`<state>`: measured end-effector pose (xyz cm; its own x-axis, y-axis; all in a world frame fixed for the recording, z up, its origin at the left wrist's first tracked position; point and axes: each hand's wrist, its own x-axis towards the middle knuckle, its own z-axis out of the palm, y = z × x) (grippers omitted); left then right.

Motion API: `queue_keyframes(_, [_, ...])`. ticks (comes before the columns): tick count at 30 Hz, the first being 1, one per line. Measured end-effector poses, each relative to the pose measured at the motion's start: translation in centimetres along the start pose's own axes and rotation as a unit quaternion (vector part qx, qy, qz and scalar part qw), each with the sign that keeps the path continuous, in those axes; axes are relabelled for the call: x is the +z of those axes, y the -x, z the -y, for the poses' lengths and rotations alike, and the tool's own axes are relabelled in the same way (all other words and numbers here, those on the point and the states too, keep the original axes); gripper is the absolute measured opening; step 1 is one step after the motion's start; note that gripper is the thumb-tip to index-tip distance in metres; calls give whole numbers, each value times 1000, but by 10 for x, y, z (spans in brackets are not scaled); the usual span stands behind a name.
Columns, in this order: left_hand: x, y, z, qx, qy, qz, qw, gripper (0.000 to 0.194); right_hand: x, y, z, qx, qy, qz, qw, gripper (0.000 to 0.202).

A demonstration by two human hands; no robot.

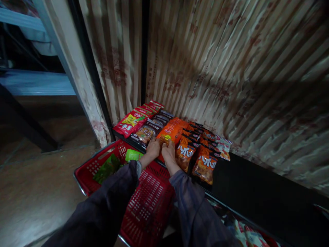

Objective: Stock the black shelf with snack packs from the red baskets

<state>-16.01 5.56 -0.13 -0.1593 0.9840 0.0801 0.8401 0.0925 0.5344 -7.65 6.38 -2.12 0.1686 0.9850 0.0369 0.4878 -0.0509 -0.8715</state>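
Observation:
An orange snack bag [173,129] lies on the black shelf [246,185] between rows of other packets. Its near end is held by both hands. My left hand [153,149] is closed at its left corner, while my right hand [169,154] grips the right side with the thumb on top. Some fingertips are hidden by the hands and the bag. To the left are dark brown snack packets [146,133] and red snack packets [131,122]. On the right are several orange-and-black snack bags [205,164].
A red plastic basket [151,195] stands below the shelf edge, with green packets [109,168] inside its left part. Pleated brown paper [218,68] backs the shelf. A black post [144,51] rises behind the packets. More packets [250,235] lie on a lower level.

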Motion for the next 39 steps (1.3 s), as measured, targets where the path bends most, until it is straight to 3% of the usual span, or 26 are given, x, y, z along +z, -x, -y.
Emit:
queue_keyframes(9, [12,-3,6,34,-54,-4,998,33,15,-12,-5,35,42,-37,998,42])
queue_keyframes(18, [16,-2,8,70,-53,-26,996,32,15,-11,-3,-17,31,-46,998,47])
queue_keyframes(22, [19,7,8,79,-32,-48,995,37,-7,13,2,-101,40,-25,994,52])
queue_keyframes(23, [21,10,7,86,-10,-58,995,37,-18,22,1,-173,53,-14,983,54])
queue_keyframes(25, [27,17,0,119,60,-74,988,36,-43,38,-6,-273,69,-63,957,55])
queue_keyframes(26, [29,21,-5,142,103,-77,981,35,-57,44,-12,-278,75,-112,951,54])
queue_keyframes(29, [38,29,-27,189,208,-51,958,42,-87,50,-32,-213,84,-210,951,56])
queue_keyframes(32, [45,32,-47,175,259,2,950,57,-96,41,-50,-154,72,-193,966,63])
queue_keyframes(35, [51,32,-58,144,282,36,948,63,-92,33,-59,-113,34,-161,980,64])
queue_keyframes(39, [52,28,-64,115,297,17,948,62,-85,27,-58,-99,-19,-138,985,60])
